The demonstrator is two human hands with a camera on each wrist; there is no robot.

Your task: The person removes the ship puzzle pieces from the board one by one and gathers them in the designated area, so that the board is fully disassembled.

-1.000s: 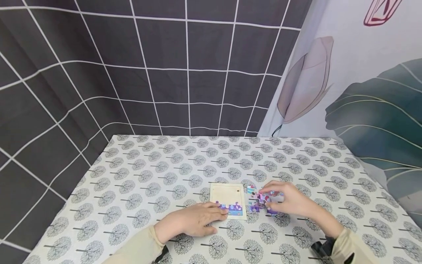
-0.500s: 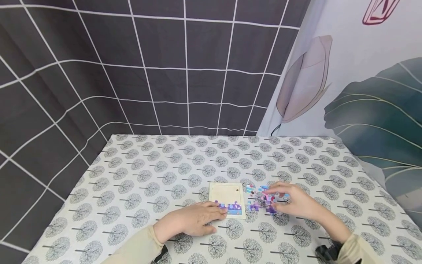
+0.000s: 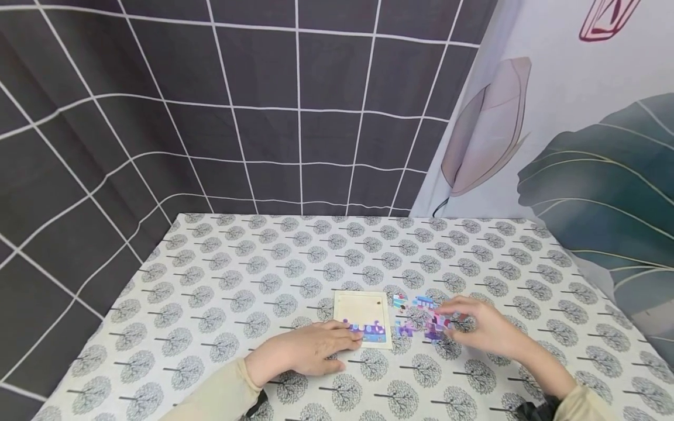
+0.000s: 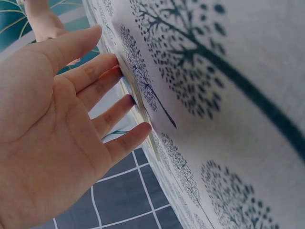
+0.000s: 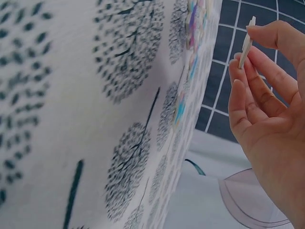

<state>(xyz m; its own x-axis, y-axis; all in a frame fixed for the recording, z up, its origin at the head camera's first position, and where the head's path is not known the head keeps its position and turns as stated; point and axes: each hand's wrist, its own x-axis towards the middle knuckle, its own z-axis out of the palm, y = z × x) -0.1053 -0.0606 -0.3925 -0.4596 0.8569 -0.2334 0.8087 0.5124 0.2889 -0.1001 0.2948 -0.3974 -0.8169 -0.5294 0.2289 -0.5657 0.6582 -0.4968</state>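
Note:
A pale wooden puzzle board [image 3: 360, 305] lies on the table, its lower part filled with a purple and blue strip of puzzle pieces [image 3: 371, 331]. My left hand [image 3: 318, 349] rests on the board's lower left side, fingers extended and touching its edge; the left wrist view shows the palm [image 4: 57, 129]. Thumb and fingers of my right hand [image 3: 484, 327] pinch a puzzle piece [image 5: 246, 45], seen edge-on and raised off the cloth in the right wrist view. Loose puzzle pieces [image 3: 404, 328] lie between the board and that hand.
More loose pieces [image 3: 424, 302] and a blue-and-white piece [image 3: 399, 302] lie right of the board. A cloth with tree prints [image 3: 237, 304] covers the table. Behind it hangs a dark gridded curtain [image 3: 263, 140], with a leaf-printed white curtain [image 3: 484, 187] at the right.
My right hand has moved to the right with the pinched piece, showing more of the loose pieces. My left hand has stayed on the board.

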